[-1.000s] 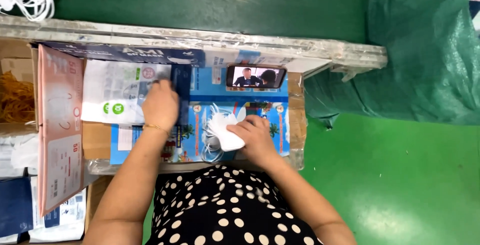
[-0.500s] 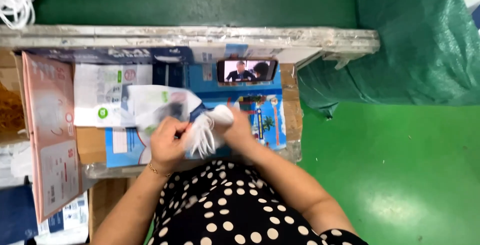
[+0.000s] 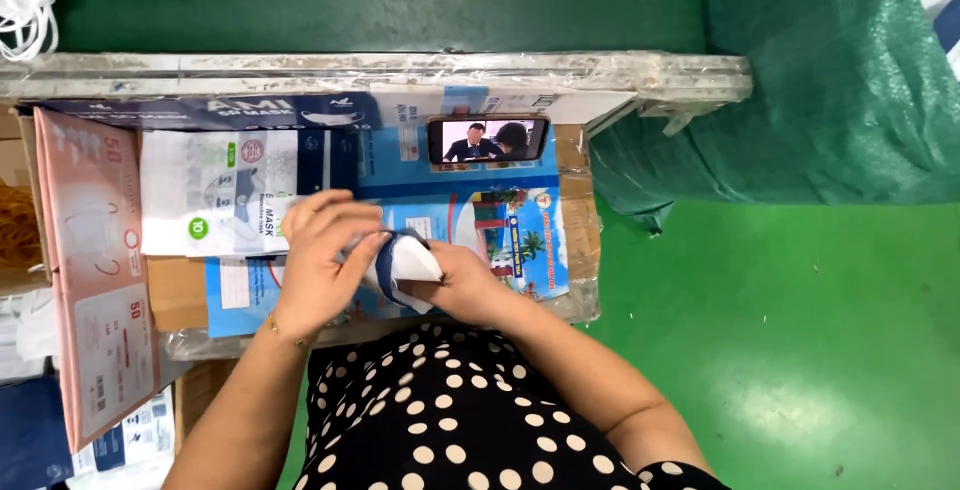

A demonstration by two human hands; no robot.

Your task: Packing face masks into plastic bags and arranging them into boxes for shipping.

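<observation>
Both hands have drawn together over the workbench since half a second ago, and the loose ear loops no longer dangle. Now the left hand (image 3: 325, 260) and right hand (image 3: 455, 283) together grasp a folded white fabric face mask with a dark blue edge (image 3: 408, 262), pinched between their fingers above a glossy blue printed sheet (image 3: 500, 235). Left of it lies a flat white rectangular mask packet with green round labels (image 3: 215, 205). A tall pink cardboard box (image 3: 95, 270) stands at the far left, and a propped dark smartphone (image 3: 488, 140) plays video behind.
</observation>
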